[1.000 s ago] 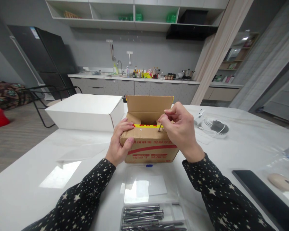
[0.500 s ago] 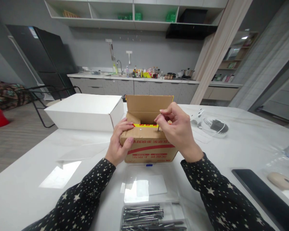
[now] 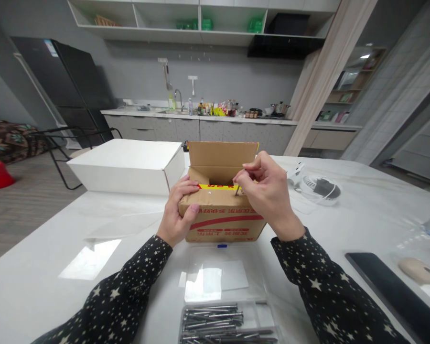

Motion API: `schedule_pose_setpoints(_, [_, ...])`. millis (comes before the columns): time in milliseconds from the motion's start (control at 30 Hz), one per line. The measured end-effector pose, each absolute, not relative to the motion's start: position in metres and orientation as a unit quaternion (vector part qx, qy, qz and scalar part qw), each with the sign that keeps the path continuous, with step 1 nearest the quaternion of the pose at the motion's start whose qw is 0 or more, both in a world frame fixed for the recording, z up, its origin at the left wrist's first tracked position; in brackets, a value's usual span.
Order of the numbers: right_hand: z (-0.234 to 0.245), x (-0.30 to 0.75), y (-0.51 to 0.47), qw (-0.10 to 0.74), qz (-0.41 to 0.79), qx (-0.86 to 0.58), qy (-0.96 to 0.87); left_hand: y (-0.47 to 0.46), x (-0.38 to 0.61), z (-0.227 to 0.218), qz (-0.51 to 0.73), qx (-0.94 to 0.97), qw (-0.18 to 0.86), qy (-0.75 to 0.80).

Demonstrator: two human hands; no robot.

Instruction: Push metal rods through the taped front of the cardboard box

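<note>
Clear plastic case (image 3: 232, 274) with nails (image 3: 213, 317) lies nearest. Just behind stands the carton (image 3: 225, 227); the left hand (image 3: 177, 210), moderately spread, clasps its left corner. The right hand (image 3: 267, 196), tightly closed, pinches one nail (image 3: 237, 190) against the carton's top. Farther is a white box (image 3: 129, 165).

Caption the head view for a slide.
Left hand steadies an open cardboard box while the right hand pinches a nail against its top.
</note>
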State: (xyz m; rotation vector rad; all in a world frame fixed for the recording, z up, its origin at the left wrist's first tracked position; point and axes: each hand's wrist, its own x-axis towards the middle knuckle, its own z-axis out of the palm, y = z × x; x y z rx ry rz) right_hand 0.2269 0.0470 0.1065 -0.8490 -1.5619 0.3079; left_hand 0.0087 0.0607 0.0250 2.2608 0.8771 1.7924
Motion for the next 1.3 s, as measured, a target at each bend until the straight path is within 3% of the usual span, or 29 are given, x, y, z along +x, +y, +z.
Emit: schedule_pose_setpoints(1300, [0.1062,0.2284,0.0493,0.61,0.162,-0.369,-0.683,0.0607,0.0095,0.0245,0.597,0.748,0.062,0.283])
